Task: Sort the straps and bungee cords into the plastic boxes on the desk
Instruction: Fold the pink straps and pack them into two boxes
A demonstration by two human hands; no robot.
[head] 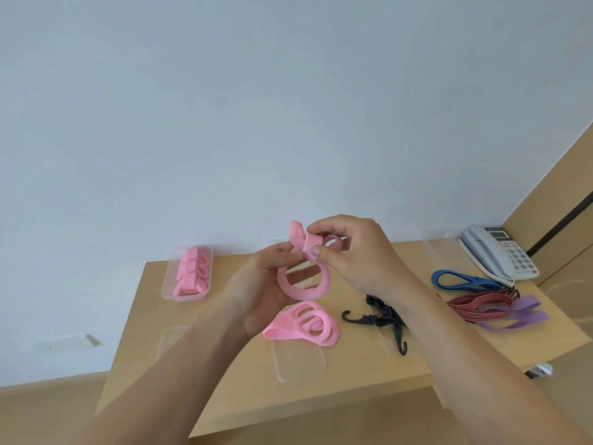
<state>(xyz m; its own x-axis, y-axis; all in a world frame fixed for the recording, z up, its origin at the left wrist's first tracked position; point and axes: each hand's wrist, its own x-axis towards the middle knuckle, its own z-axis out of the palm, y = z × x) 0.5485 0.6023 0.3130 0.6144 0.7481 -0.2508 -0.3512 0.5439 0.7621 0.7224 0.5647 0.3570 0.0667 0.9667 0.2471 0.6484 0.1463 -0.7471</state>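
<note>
- The left hand (256, 293) and right hand (359, 252) hold one pink strap (300, 292) up in the air over the middle of the bench (353, 370).
- The left fingers (287, 255) curl around the strap's big loop at its top. The right fingers (317, 251) pinch a short folded end, with the thumb pressed on it.
- A clear far box (165, 285) sits at the bench's far left corner. It holds several rolled pink straps (192, 274) packed side by side.
- A clear near box (298, 361) lies at the near edge, in the middle.
- A loose pink pile (305, 322) of straps lies on the bench at the near box's far end, below the hands.
- Black cords (382, 316) with hooks lie just to the right of the pile, partly behind the right forearm.
- Toward the right edge lie a blue strap (462, 281), red cords (478, 305) and a purple strap (516, 313). The red cords overlap the purple strap.
- A phone (500, 255) stands at the far right corner.
</note>
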